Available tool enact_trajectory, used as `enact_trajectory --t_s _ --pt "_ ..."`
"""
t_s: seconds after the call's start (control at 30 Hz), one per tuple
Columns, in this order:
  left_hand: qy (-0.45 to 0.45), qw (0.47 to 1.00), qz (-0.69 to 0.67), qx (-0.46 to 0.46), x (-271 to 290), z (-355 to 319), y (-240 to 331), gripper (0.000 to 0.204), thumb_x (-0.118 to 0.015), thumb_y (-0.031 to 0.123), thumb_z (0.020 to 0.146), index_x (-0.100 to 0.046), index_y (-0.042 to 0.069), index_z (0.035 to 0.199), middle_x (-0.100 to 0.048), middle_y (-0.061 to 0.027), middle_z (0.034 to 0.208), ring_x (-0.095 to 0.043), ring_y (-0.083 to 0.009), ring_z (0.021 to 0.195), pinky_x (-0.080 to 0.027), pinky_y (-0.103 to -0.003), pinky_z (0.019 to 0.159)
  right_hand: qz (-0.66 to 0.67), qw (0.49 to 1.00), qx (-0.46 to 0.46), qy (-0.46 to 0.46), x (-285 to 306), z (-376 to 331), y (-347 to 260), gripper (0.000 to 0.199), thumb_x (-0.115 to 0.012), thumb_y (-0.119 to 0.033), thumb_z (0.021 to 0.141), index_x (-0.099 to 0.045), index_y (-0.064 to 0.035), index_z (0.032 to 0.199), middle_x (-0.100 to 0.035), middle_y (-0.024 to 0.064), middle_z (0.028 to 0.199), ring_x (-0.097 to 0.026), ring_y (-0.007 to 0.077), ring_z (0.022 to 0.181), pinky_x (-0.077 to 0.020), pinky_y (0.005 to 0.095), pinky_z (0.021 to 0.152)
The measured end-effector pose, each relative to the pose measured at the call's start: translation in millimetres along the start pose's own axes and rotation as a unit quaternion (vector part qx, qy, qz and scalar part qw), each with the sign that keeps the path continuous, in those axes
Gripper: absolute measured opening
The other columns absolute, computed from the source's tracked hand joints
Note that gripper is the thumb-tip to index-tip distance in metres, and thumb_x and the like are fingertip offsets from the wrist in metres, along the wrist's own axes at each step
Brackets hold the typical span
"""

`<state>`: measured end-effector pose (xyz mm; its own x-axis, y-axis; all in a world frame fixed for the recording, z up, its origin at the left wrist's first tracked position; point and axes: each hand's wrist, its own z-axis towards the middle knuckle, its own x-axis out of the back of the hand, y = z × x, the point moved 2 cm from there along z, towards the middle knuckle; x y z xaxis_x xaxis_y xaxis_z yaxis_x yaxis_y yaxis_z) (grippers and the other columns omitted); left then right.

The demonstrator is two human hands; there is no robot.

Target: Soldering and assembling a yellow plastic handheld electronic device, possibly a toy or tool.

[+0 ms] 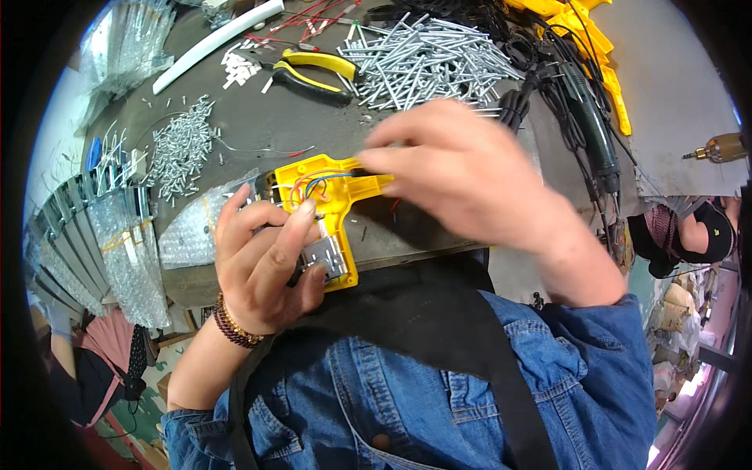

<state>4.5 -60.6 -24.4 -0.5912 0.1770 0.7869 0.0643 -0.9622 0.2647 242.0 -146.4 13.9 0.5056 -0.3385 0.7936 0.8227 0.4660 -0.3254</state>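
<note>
A yellow gun-shaped plastic housing half (pixel 338 205) lies open on the dark worktable (pixel 274 125), with red, blue and white wires inside and a metal part in its grip. My left hand (pixel 262 262) holds the grip end, thumb pressed on the wiring area. My right hand (pixel 462 168) is blurred above the barrel end, with its fingertips pinching at the barrel's top edge. What the fingertips pinch is too small to tell.
A heap of silver metal tubes (pixel 427 59) lies at the back, with yellow-handled pliers (pixel 313 72) beside it. Small silver pins (pixel 182 145) are scattered at left, next to bubble-wrap bags (pixel 129 258). Black cables (pixel 580 110) and more yellow housings (pixel 591 39) lie right. Another person (pixel 689 235) sits at far right.
</note>
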Motion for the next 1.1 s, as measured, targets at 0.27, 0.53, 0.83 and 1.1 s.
enact_trajectory --t_s 0.27,0.53,0.83,1.1 --pt "-0.021 1.000 0.003 0.006 -0.6 3.0 0.0 0.058 -0.072 0.021 0.074 -0.062 0.005 0.129 -0.066 -0.0050 0.094 -0.061 -0.0255 0.093 -0.040 -0.056 0.101 -0.066 0.998 0.005 -0.021 -44.4 7.0 -10.4 0.016 -0.068 -0.008 0.079 -0.072 -0.0078 0.095 -0.062 0.0041 0.089 -0.062 0.0221 0.083 -0.0539 0.0333 0.068" --pt "-0.098 0.988 0.114 0.018 0.7 17.9 6.9 0.054 -0.047 0.040 0.093 -0.059 0.001 0.129 -0.058 -0.0158 0.130 -0.054 -0.0358 0.124 -0.026 -0.060 0.111 -0.188 0.970 -0.010 -0.152 -39.6 7.1 -43.5 0.016 -0.062 -0.016 0.075 -0.067 -0.0036 0.083 -0.054 0.0054 0.090 -0.056 0.0199 0.088 -0.0499 0.0311 0.069" --pt "-0.129 0.987 0.074 0.067 4.9 4.3 -1.3 0.059 -0.048 0.045 0.088 -0.058 -0.001 0.124 -0.057 -0.0185 0.125 -0.052 -0.0381 0.119 -0.029 -0.059 0.109 -0.150 0.956 -0.239 0.081 108.5 -20.5 112.8 0.021 -0.062 -0.003 0.088 -0.070 -0.0034 0.108 -0.069 0.0124 0.107 -0.068 0.0204 0.097 -0.0529 0.0309 0.083" --pt "-0.124 0.989 0.056 0.049 -3.8 21.3 -3.8 0.059 -0.048 0.047 0.088 -0.059 0.000 0.121 -0.059 -0.0169 0.120 -0.053 -0.0366 0.114 -0.031 -0.059 0.108 -0.330 0.776 -0.535 0.063 238.5 -157.5 302.4 0.044 -0.065 -0.028 0.089 -0.064 -0.0083 0.128 -0.064 0.0180 0.128 -0.060 0.0321 0.120 -0.0459 0.0403 0.103"
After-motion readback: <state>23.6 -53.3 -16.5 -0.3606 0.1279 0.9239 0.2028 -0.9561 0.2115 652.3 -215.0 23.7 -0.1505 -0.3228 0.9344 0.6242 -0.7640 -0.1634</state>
